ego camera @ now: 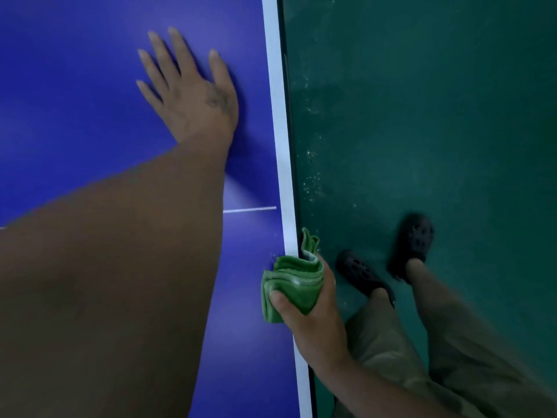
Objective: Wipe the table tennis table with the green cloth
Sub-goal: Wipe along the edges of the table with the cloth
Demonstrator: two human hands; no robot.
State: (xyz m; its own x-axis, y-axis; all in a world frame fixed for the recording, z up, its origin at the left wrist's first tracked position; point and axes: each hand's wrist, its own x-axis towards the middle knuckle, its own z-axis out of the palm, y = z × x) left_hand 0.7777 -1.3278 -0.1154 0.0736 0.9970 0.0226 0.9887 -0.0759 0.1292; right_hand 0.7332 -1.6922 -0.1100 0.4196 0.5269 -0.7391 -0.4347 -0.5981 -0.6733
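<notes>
The blue table tennis table (75,86) fills the left half of the head view, its white edge line (278,122) running top to bottom. My left hand (190,89) lies flat on the blue surface near that edge, fingers spread, holding nothing. My right hand (313,309) grips the folded green cloth (292,282) and presses it against the table's edge, low in the view. Part of the cloth sticks up past the rim.
A thin white centre line (250,209) crosses the table just above the cloth. To the right lies the dark green floor (437,116), where my feet in black shoes (361,273) stand close to the table's side.
</notes>
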